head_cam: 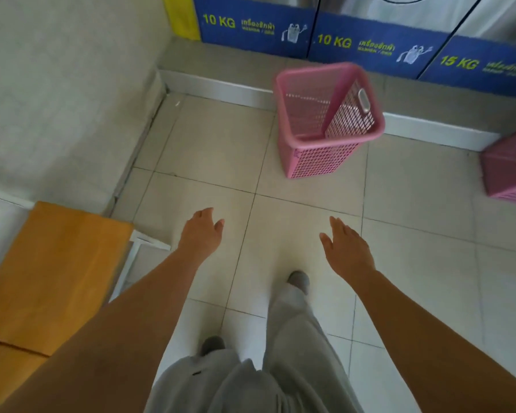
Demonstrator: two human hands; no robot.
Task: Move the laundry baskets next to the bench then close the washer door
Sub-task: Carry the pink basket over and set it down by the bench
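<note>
An empty pink mesh laundry basket (325, 138) stands upright on the tiled floor, ahead and slightly right, close to the raised step under the washers. A second pink basket (510, 171) is cut off by the right edge. The wooden bench (48, 272) runs along the left side, near me. My left hand (201, 234) and my right hand (344, 248) are both stretched forward over the floor, fingers loose, holding nothing, well short of the nearer basket. The washer door is out of view.
Washers with blue "10 KG" and "15 KG" panels (370, 43) line the far side on a grey step (221, 84). A tiled wall (57, 84) closes the left. My legs in grey trousers (286, 338) stand on bare floor tiles.
</note>
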